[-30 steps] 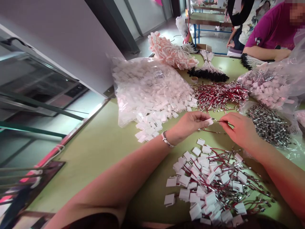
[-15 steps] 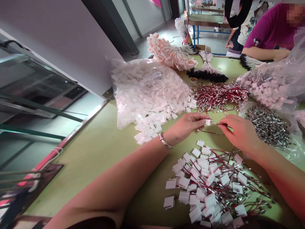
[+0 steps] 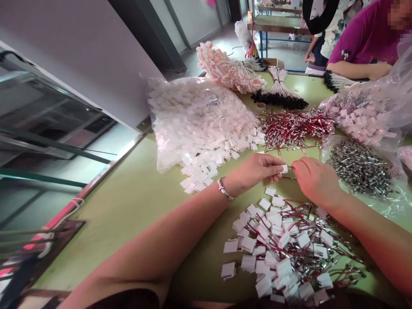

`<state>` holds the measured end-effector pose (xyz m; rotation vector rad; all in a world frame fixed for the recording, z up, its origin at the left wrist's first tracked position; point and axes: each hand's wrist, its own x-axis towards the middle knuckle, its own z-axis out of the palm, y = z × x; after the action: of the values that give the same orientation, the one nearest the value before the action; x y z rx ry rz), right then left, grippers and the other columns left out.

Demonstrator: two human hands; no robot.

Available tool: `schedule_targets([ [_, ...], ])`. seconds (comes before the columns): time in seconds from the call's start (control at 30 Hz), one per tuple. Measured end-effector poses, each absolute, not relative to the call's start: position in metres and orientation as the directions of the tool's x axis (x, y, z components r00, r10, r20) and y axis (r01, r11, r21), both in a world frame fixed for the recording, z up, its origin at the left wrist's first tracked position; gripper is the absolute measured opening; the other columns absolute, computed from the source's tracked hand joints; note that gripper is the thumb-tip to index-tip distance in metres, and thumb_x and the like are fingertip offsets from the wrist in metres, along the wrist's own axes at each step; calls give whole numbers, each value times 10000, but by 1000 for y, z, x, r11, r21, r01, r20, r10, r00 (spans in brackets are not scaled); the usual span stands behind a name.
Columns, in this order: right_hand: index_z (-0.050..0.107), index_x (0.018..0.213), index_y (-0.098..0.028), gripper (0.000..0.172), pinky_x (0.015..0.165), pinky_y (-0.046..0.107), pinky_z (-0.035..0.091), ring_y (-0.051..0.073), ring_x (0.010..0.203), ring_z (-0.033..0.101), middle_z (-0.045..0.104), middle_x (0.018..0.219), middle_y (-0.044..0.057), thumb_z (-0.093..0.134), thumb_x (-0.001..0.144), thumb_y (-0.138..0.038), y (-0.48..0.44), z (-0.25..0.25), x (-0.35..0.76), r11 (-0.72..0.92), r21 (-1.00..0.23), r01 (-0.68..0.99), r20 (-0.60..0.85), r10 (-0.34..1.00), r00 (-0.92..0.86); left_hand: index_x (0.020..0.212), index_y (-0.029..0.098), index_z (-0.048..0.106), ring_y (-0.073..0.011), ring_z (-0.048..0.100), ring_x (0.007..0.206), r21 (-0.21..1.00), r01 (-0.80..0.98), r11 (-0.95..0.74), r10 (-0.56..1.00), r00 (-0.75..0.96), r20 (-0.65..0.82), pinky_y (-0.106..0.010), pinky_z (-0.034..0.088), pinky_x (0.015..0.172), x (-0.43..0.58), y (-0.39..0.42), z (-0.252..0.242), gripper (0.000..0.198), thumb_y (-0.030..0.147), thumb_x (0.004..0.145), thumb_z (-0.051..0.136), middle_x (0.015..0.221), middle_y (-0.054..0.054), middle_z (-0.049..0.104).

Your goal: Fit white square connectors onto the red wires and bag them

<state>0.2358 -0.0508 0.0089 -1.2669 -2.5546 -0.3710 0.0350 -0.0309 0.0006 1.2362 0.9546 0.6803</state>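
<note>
Between the thumb and fingertips of my left hand (image 3: 257, 172) is a small white connector housing (image 3: 285, 169). My right hand (image 3: 315, 178) is closed in a pinch on a thin dark wire (image 3: 291, 167), just right of the housing. Most of that wire is hidden by the fingers, and I cannot tell whether its tip sits inside the housing. Below both hands lies a pile of white housings with red wires (image 3: 285, 240). Beyond them is a heap of loose red wires with metal ends (image 3: 298, 128).
A clear bag of white housings (image 3: 202, 116) spills onto the green table (image 3: 128, 206). Small metal parts (image 3: 358, 167) lie on plastic at right. Bundled white wires (image 3: 278, 88) and a tape roll (image 3: 261, 107) are farther back. A co-worker in a purple shirt (image 3: 363, 38) sits across.
My right hand has moved left, closer to the housing, and less wire shows between the hands. The left hand has shifted slightly right with the housing.
</note>
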Motion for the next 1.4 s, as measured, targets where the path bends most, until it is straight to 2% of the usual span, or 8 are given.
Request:
schedule_targets([
  [0.37,617,849,-164,201,565,282,292,161,619,519,630,742,52,431,919,-191,-55,6,242,615,-150,774,211,785,-583,881,130,720,-53,429,473,968,184,171,827,506,-243,-191,336,453,34,-33,1,193,280,766,683,567,28,558],
  [0.53,626,716,-162,287,553,290,290,156,573,503,579,631,40,420,915,-157,-59,6,238,706,-58,706,204,701,-684,811,126,711,-57,459,471,952,236,193,797,528,-293,-192,378,460,33,-33,6,135,237,779,643,583,19,585],
  [0.67,630,699,-152,276,542,295,298,156,557,497,583,630,47,433,890,-130,-60,2,233,688,-53,723,183,719,-671,825,128,728,-66,461,481,955,285,87,834,504,-226,-195,382,473,36,-34,3,156,248,778,640,562,19,577],
  [0.8,664,769,-168,258,581,272,363,153,612,547,633,692,43,443,903,-171,-59,3,237,648,-231,725,140,760,-635,882,150,734,-97,536,581,920,379,-102,790,593,-156,-212,434,555,32,-32,10,191,276,788,625,662,-8,647],
  [0.9,692,812,-203,229,629,268,414,148,662,595,691,758,29,479,893,-189,-62,9,240,593,-413,691,84,780,-620,880,182,722,-157,596,720,752,593,-286,876,481,-46,-273,479,684,15,-24,23,211,357,774,670,806,-44,677],
  [1.07,717,797,-228,196,622,281,450,143,636,606,705,747,14,550,882,-285,-58,15,235,505,-584,635,-60,754,-655,948,132,667,-294,598,885,250,968,-24,991,-9,130,-387,481,750,-16,-5,21,243,328,808,632,944,-139,619],
  [1.2,700,927,-206,163,656,307,448,175,746,618,695,920,56,557,879,-265,-43,4,221,463,-407,787,34,869,-494,900,141,682,-292,599,911,147,981,-123,990,111,91,-361,480,726,-17,5,3,166,177,803,552,971,-146,611],
  [1.4,644,865,-179,186,609,293,389,185,769,612,642,907,80,474,925,-219,-44,-8,209,479,-160,863,-22,873,-488,817,140,704,-255,605,852,265,928,-262,962,231,143,-351,482,764,-17,6,5,216,161,803,489,870,-117,626],
])
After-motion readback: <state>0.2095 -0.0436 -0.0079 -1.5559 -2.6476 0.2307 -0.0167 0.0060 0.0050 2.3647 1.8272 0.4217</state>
